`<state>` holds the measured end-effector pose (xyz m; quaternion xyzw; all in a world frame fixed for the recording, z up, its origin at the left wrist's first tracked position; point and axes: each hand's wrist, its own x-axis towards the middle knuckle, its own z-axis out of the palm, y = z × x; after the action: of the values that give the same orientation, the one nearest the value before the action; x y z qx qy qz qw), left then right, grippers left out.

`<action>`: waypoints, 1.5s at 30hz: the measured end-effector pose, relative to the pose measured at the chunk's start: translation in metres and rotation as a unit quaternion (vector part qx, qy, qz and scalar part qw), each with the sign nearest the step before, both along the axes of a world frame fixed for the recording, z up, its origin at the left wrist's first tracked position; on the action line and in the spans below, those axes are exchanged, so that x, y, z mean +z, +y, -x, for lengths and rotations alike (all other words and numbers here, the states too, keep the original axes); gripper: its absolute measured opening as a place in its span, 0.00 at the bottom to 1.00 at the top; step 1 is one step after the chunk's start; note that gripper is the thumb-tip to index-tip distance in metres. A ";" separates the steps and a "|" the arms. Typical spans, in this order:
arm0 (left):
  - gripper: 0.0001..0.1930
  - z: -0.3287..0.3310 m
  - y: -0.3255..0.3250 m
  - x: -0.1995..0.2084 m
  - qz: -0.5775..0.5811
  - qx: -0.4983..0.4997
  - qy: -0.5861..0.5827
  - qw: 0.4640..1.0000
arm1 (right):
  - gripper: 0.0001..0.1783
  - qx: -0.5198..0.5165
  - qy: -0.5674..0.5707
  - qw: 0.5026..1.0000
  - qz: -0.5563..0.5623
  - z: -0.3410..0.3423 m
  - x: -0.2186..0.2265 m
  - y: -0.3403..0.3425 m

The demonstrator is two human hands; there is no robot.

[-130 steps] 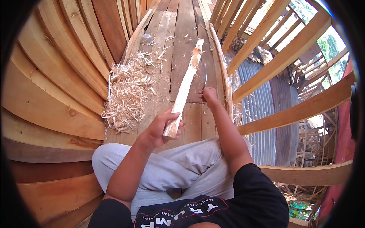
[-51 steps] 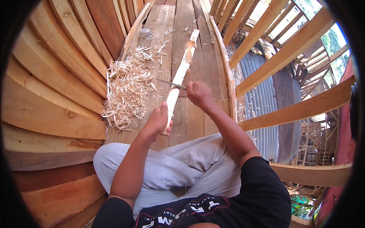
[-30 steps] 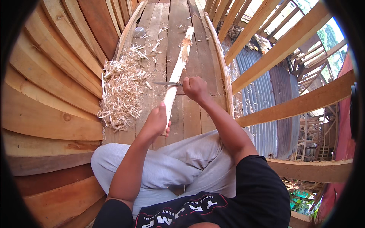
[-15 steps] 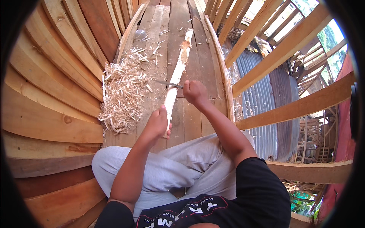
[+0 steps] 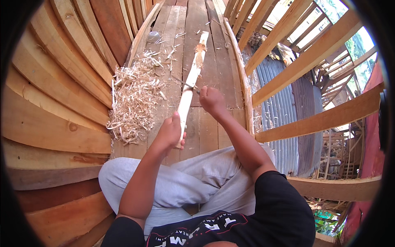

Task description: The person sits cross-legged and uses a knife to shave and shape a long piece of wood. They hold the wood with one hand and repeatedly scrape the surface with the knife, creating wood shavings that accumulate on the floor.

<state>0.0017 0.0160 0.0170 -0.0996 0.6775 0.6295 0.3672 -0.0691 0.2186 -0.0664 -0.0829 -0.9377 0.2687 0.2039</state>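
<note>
A long pale piece of wood (image 5: 190, 84) slants away from me, its far part still carrying a brown patch of bark. My left hand (image 5: 173, 131) is wrapped round its near end. In my right hand (image 5: 212, 100), closed on the handle, is a knife (image 5: 183, 82). Its dark blade lies across the wood near the middle, with the tip pointing left and away. The handle is mostly hidden in my fist. Left of the wood, a heap of curled wood shavings (image 5: 133, 96) lies on the plank floor (image 5: 207, 133).
A small clear container (image 5: 153, 37) sits on the floor beyond the shavings, among loose chips. A board wall (image 5: 53, 111) rises close on my left. Wooden rails (image 5: 317, 123) run along the right, with corrugated metal sheets (image 5: 279, 111) beyond them. My crossed legs (image 5: 185, 181) are below my hands.
The knife blade has tilted, its tip now pointing farther away from me. My right hand has shifted very slightly, while my left hand keeps its hold on the wood.
</note>
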 end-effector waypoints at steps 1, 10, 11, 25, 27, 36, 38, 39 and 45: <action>0.27 0.000 -0.002 0.002 0.006 0.002 -0.001 1.000 | 0.26 0.073 0.011 0.997 -0.001 -0.005 0.001 -0.006; 0.27 -0.005 -0.002 0.011 0.025 -0.018 0.011 0.999 | 0.28 0.206 0.051 0.977 0.003 -0.015 -0.012 -0.002; 0.27 -0.010 -0.001 0.010 0.028 -0.019 0.018 0.999 | 0.28 0.191 0.067 0.979 0.006 -0.011 -0.012 0.002; 0.25 -0.010 0.000 0.012 -0.017 -0.003 0.005 1.000 | 0.30 0.218 0.059 0.973 0.035 -0.005 -0.014 0.010; 0.25 -0.016 0.002 0.005 -0.017 -0.007 0.014 1.000 | 0.30 0.083 0.043 0.995 0.042 0.008 -0.015 0.018; 0.24 -0.010 -0.002 0.002 -0.004 -0.003 -0.006 1.000 | 0.34 0.017 -0.036 0.998 0.051 0.005 -0.015 0.005; 0.24 -0.012 -0.001 0.009 -0.016 -0.004 -0.009 1.000 | 0.34 0.095 0.025 0.994 0.046 0.001 -0.023 0.007; 0.24 -0.013 0.000 0.011 -0.022 -0.004 -0.010 1.000 | 0.34 0.075 0.035 0.995 0.054 0.007 -0.024 0.011; 0.23 -0.013 -0.007 0.014 -0.034 0.003 -0.025 0.999 | 0.31 0.192 0.064 0.977 0.071 -0.005 -0.025 0.003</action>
<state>0.0142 0.0088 0.0308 -0.1048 0.6459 0.6506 0.3854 -0.0640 0.2214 -0.0910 0.1014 -0.8996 0.3736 0.2021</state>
